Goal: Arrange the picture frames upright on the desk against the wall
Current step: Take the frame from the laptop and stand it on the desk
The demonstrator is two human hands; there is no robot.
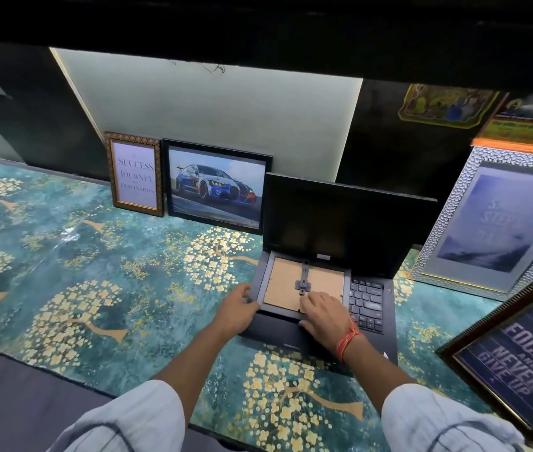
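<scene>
Two frames already upright against the wall: gold-patterned quote frame (135, 175) and car photo frame (216, 186), side by side. Face-down frame (301, 285) flat on the laptop (340, 256) keyboard, cardboard back and folded stand showing. Left hand (237, 309) curled on its left edge, fingers closed around the rim; right hand (325, 313) spread flat on the backing beside the stand clip, gripping nothing. Likely risks: frame sliding off the keys toward the desk (63, 256) if lifted by one edge only; corner knocking the laptop screen; stand folding under once upright. Legible writing: "SUCCESS", "JOURNEY", "DESTINATION" on the quote frame; "FOCUSED", "NEVER GIVE UP" on the dark frame (519, 363) lying flat at right. Silver-bordered frame (499, 223) text too blurred to read
</scene>
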